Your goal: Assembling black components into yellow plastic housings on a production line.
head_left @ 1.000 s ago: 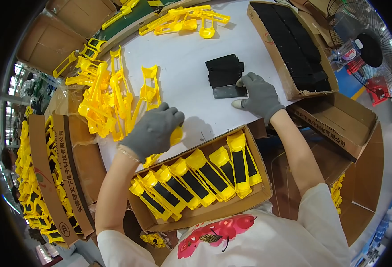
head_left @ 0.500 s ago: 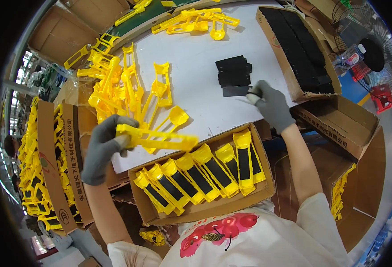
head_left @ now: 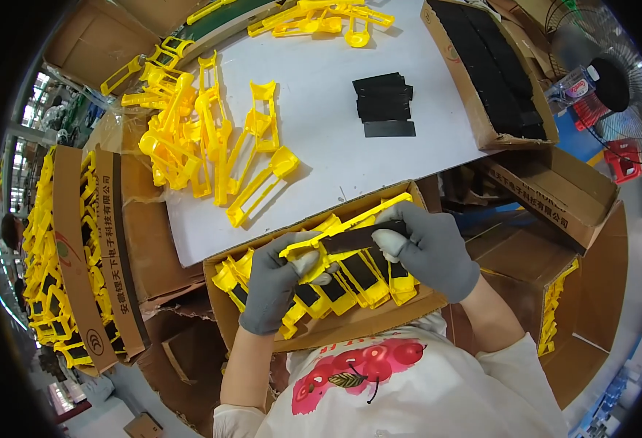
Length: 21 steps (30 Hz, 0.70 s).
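Above the open carton near my body, my gloved left hand (head_left: pixel 277 277) grips one end of a yellow plastic frame (head_left: pixel 318 273). My gloved right hand (head_left: pixel 434 252) pinches a thin black strip (head_left: pixel 361 237) and holds it along the frame's opening; its fingers also wrap the frame's far end. Whether the strip is seated in the frame I cannot tell. In the carton (head_left: pixel 226 328) below lie several yellow frames (head_left: pixel 365 281) with black panels in them, partly hidden by my hands. More black strips (head_left: pixel 383 98) lie in a small stack on the white table.
Loose yellow frames (head_left: pixel 190 139) heap on the table's left, others (head_left: pixel 321 22) at its far edge. A box of black strips (head_left: pixel 485 69) stands on the right, near a fan (head_left: pixel 613 84). Boxes (head_left: pixel 91 263) full of yellow frames stand left; an open carton (head_left: pixel 554 190) leans right.
My left hand has brought the yellow frame down and right over the carton. My right hand has left the table stack with a black strip and met the frame.
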Available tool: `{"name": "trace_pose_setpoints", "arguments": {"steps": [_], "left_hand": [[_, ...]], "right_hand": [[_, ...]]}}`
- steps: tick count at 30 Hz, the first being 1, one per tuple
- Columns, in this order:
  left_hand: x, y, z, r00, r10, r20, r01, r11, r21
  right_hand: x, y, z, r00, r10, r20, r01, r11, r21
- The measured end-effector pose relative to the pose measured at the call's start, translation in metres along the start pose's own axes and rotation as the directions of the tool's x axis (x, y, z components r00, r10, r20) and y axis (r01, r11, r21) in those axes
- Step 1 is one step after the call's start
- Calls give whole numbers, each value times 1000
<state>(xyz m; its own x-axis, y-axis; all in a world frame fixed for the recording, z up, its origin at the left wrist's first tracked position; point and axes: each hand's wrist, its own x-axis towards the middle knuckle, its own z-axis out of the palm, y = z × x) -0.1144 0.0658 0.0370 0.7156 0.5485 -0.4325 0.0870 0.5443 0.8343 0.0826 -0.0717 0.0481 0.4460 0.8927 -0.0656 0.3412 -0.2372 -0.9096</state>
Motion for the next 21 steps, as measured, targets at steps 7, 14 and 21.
{"name": "trace_pose_setpoints", "arguments": {"steps": [7, 14, 21], "left_hand": [[-7, -4, 13, 997, -8, -81, 11, 1000, 25], [-7, -7, 33, 986, -69, -155, 83, 993, 82], [-13, -5, 25, 991, -52, -125, 64, 994, 90]], "right_hand": [[-6, -7, 4, 989, -145, -41, 131, 961, -243], [-8, 13, 11, 977, -193, -91, 159, 942, -297], [-7, 10, -6, 939, -261, -223, 160, 908, -387]]}}
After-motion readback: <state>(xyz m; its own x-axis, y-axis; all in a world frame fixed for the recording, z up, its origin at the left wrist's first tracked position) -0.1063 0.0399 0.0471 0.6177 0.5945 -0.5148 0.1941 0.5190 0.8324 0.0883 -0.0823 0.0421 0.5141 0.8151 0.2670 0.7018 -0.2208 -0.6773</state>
